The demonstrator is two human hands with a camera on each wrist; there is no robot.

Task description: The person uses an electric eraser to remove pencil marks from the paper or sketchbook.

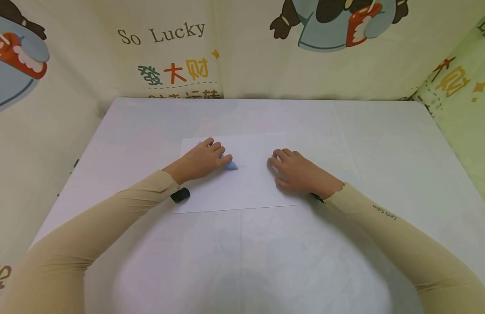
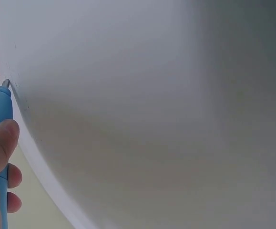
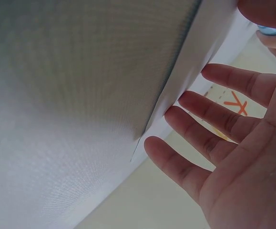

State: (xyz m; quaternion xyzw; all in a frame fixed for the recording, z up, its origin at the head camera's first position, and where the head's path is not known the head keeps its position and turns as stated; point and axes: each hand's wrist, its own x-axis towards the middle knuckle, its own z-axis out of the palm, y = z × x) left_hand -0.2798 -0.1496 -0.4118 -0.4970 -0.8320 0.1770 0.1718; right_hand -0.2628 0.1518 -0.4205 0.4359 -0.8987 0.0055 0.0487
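The left hand [image 1: 201, 160] gripped a blue pen [image 1: 231, 165], tip on the white paper [image 1: 246, 187]; the right hand [image 1: 299, 172] lay open-fingered, flat, steadying the sheet on the bench [image 1: 403, 165].

A white table [image 1: 383, 144] is filling the middle of the space, soft even light lying across its top. Cream cloth walls [image 1: 246, 65] are hanging close around it, showing cartoon figures, "So Lucky" lettering [image 1: 161, 34] and coloured Chinese characters, with a greenish panel [image 1: 462, 109] closing the right side.
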